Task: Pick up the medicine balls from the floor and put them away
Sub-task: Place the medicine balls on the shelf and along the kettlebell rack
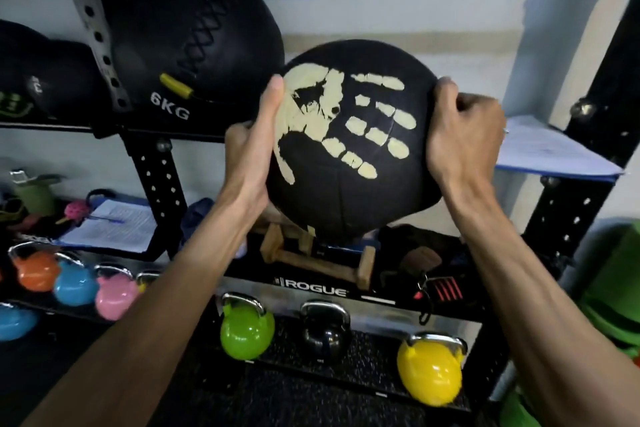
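Both palms clamped on black medicine ball (349, 163), left hand (251, 163) and right hand (464, 135) either side.

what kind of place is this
Most likely a gym's storage corner: a black rack labelled ROGUE holds a 6KG medicine ball, with coloured kettlebells such as the yellow kettlebell lined up below.

A medicine ball (349, 149) sits between the left hand (252, 152) and the right hand (464, 135), one pressed to each side, in front of the rack (156, 177). On the upper shelf, behind and to the left, rests a larger ball marked 6KG (194, 35), with more balls (41, 80) further left. A sheaf of papers (550, 149) lies on that shelf to the right. Below the held ball, wooden handles (311, 256) lie on the middle shelf, and a clipboard (110, 227) lies to their left. Kettlebells (247, 329) stand in a row on the lowest level.
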{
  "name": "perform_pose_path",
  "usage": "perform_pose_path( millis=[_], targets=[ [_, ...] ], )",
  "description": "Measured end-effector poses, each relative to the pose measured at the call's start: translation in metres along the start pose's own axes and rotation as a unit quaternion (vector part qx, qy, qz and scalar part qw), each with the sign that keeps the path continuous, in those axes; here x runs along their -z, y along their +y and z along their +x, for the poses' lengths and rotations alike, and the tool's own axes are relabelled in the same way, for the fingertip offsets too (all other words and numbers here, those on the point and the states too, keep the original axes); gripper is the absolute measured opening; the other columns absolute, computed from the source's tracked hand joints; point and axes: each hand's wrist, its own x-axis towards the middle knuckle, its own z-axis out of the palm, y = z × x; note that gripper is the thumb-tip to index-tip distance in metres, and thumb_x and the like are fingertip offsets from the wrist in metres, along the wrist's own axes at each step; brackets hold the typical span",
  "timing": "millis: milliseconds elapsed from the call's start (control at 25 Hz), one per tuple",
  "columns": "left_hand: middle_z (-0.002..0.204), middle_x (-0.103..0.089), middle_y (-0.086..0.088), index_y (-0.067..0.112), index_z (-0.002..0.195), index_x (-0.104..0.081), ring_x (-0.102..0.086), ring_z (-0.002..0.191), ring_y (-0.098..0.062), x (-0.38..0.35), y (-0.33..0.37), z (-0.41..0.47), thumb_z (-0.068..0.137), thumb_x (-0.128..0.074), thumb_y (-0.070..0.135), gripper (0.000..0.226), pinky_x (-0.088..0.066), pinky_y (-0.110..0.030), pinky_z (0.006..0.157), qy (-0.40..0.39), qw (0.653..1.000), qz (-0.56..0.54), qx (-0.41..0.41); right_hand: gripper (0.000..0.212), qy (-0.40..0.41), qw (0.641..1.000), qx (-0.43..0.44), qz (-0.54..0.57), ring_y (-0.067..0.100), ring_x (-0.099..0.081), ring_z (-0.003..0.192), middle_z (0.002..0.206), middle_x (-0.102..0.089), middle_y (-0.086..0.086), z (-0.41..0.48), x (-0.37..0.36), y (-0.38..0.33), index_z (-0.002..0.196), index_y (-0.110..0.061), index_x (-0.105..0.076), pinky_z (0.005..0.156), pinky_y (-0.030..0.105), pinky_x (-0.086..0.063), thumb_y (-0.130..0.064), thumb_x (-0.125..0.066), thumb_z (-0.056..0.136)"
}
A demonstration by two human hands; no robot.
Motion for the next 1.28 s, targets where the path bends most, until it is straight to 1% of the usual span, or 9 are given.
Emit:
perform_pose_path(
  millis=[120, 240, 440, 680, 720, 840, 1000, 1120, 1280],
  targets=[
    [0.095, -0.079, -0.009, 0.008, 0.096, -0.078, -0.076, 0.092, -0.019, -0.005, 0.031, 0.046, 0.087, -0.065, 0.060, 0.055, -0.060, -0.038, 0.089, 0.016, 0.998, -0.014, -0.052, 0.048, 0.016, 0.999, 0.029, 0.032, 0.019, -0.016, 0.060, 0.064, -0.017, 0.000, 0.042, -0.029, -0.026, 0.054, -0.023, -0.020, 0.057, 0.036, -0.019, -0.036, -0.047, 0.091],
    [0.106, -0.074, -0.022, -0.006, 0.111, -0.069, -0.073, 0.098, -0.030, -0.008, 0.045, 0.102, 0.084, -0.065, 0.065, 0.076, -0.059, -0.045, 0.092, 0.010, 0.996, -0.019, -0.087, 0.046, 0.033, 0.995, 0.059, 0.072, 0.018, -0.017, 0.060, 0.066, -0.020, 0.005, 0.080, -0.064, -0.039, 0.054, -0.025, -0.020, 0.053, 0.034, -0.018, -0.034, -0.046, 0.090],
    [0.092, -0.079, -0.007, 0.007, 0.100, -0.077, -0.076, 0.089, -0.016, -0.020, 0.031, 0.170, 0.092, -0.061, 0.054, 0.050, -0.061, -0.029, 0.077, -0.004, 0.994, -0.042, -0.101, 0.047, 0.050, 0.993, 0.067, 0.085, 0.019, -0.021, 0.061, 0.065, -0.019, -0.001, 0.115, -0.124, -0.025, 0.053, -0.024, -0.022, 0.055, 0.033, -0.020, -0.032, -0.047, 0.091],
    [0.092, -0.079, -0.005, 0.011, 0.096, -0.078, -0.076, 0.090, -0.018, -0.025, -0.005, 0.218, 0.092, -0.060, 0.057, 0.050, -0.061, -0.035, 0.083, -0.003, 0.996, -0.074, -0.053, 0.048, 0.044, 0.995, 0.063, 0.057, 0.021, -0.020, 0.057, 0.052, -0.023, -0.010, 0.137, -0.166, 0.003, 0.051, -0.024, -0.022, 0.058, 0.035, -0.022, -0.025, -0.046, 0.092],
    [0.094, -0.079, -0.005, 0.012, 0.097, -0.078, -0.076, 0.091, -0.017, -0.027, -0.004, 0.226, 0.090, -0.060, 0.060, 0.052, -0.061, -0.036, 0.085, -0.007, 0.997, -0.070, -0.042, 0.049, 0.041, 0.997, 0.053, 0.044, 0.021, -0.020, 0.054, 0.051, -0.020, 0.001, 0.141, -0.167, 0.001, 0.050, -0.024, -0.023, 0.059, 0.035, -0.022, -0.025, -0.045, 0.094],
    [0.094, -0.079, 0.001, 0.016, 0.099, -0.078, -0.075, 0.091, -0.014, -0.037, -0.001, 0.243, 0.086, -0.061, 0.066, 0.055, -0.060, -0.036, 0.088, -0.018, 0.999, -0.031, -0.014, 0.048, 0.020, 1.000, 0.003, -0.007, 0.025, -0.029, 0.056, 0.051, -0.028, 0.001, 0.158, -0.171, 0.002, 0.051, -0.017, -0.030, 0.063, 0.034, -0.026, -0.025, -0.041, 0.097],
    [0.100, -0.077, 0.001, 0.013, 0.104, -0.073, -0.071, 0.094, -0.013, -0.053, -0.005, 0.265, 0.085, -0.058, 0.069, 0.061, -0.058, -0.033, 0.089, 0.005, 1.000, 0.007, 0.012, 0.046, -0.021, 0.999, -0.041, -0.018, 0.030, -0.038, 0.074, 0.064, -0.044, 0.008, 0.175, -0.180, 0.014, 0.056, -0.012, -0.035, 0.068, 0.034, -0.030, -0.026, -0.035, 0.100],
    [0.113, -0.072, 0.000, 0.011, 0.119, -0.069, -0.066, 0.104, -0.016, -0.061, -0.020, 0.277, 0.084, -0.052, 0.073, 0.073, -0.052, -0.039, 0.101, 0.013, 0.999, 0.033, 0.010, 0.042, -0.027, 0.998, -0.045, -0.038, 0.031, -0.045, 0.085, 0.095, -0.061, 0.026, 0.176, -0.187, 0.029, 0.070, -0.006, -0.048, 0.074, 0.035, -0.032, -0.029, -0.030, 0.100],
    [0.115, -0.071, 0.000, 0.014, 0.120, -0.069, -0.065, 0.107, -0.015, -0.063, -0.028, 0.283, 0.084, -0.046, 0.073, 0.073, -0.050, -0.039, 0.102, 0.023, 0.999, 0.037, -0.015, 0.039, -0.031, 0.998, -0.050, -0.033, 0.031, -0.045, 0.088, 0.104, -0.063, 0.023, 0.174, -0.191, 0.035, 0.084, -0.008, -0.051, 0.077, 0.037, -0.034, -0.035, -0.025, 0.097]
  ],
)
